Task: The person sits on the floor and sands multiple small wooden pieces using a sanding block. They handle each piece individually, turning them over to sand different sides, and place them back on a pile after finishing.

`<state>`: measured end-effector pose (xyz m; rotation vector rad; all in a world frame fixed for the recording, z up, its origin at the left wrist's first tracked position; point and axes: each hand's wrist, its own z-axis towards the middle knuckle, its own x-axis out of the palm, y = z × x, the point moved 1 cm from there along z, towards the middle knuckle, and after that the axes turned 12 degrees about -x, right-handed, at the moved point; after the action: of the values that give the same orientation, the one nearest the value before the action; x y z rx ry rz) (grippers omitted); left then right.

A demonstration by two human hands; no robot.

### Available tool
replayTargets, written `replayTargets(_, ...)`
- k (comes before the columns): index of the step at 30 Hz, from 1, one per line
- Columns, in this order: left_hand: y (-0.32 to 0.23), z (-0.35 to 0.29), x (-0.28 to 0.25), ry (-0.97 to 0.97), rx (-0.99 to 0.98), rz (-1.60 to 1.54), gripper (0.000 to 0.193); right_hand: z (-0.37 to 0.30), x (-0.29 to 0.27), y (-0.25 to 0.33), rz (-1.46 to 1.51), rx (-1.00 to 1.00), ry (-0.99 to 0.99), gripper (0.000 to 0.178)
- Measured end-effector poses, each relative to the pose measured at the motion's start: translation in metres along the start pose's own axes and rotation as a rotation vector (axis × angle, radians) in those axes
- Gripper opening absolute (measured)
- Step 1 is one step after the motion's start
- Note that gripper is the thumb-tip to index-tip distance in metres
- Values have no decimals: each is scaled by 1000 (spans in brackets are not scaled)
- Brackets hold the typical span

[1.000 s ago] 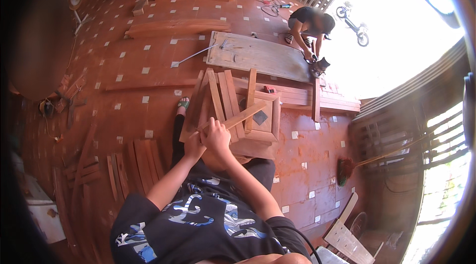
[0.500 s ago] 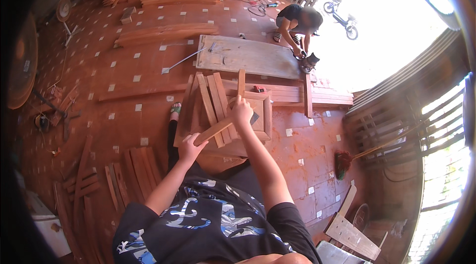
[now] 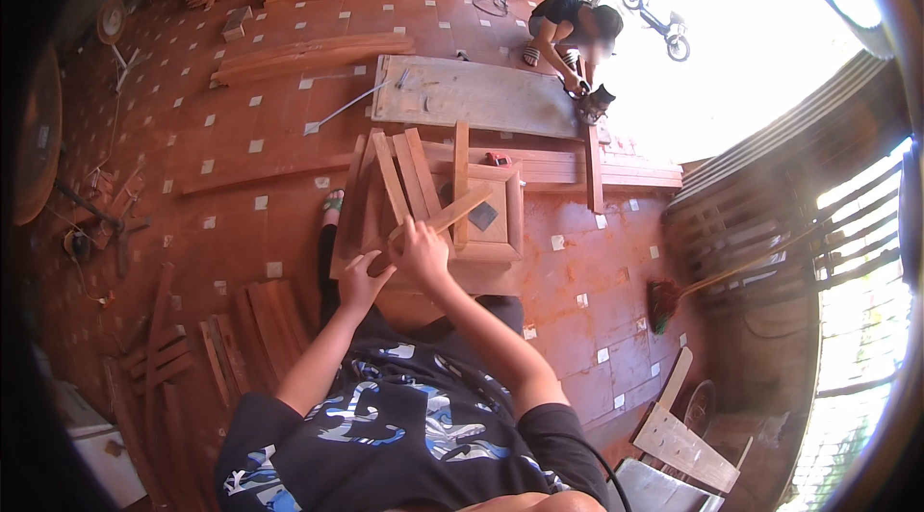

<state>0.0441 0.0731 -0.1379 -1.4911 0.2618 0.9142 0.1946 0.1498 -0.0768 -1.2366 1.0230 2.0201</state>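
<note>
Red tiled floor [image 3: 241, 185], wooden planks [image 3: 308, 55], grey board [image 3: 476, 93], broom [image 3: 674, 295]

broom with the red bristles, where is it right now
In the head view the broom lies on the floor at the person's right, beyond the square wooden frame, its long handle slanting up towards the slatted wooden fence.
</note>
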Motion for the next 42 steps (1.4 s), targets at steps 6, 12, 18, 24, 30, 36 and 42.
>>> replayTargets(6,-16,3,-2,-13,25,-41,42,50,-4,-81,-183,202,-88,49)
replayTargets(12,-20,2,-4,7,13,-31,41,49,9,-78,-431,129,-154,54)
replayTargets(18,-1,3,3,-8,36,-44,42,3,11,-4,-136,59,-81,57)
replayTargets(24,-5,3,1,27,17,-58,43,-14,1,16,54,69,-36,55)
replayTargets(30,-14,5,-1,12,39,-54,42,32,-4,-87,-307,184,-159,54)
replayTargets(36,-14,5,-2,-5,36,-23,42,55,-9,-116,-384,215,-117,58)
replayTargets(42,-15,4,-1,22,15,-51,43,25,1,-45,-207,178,-48,56)
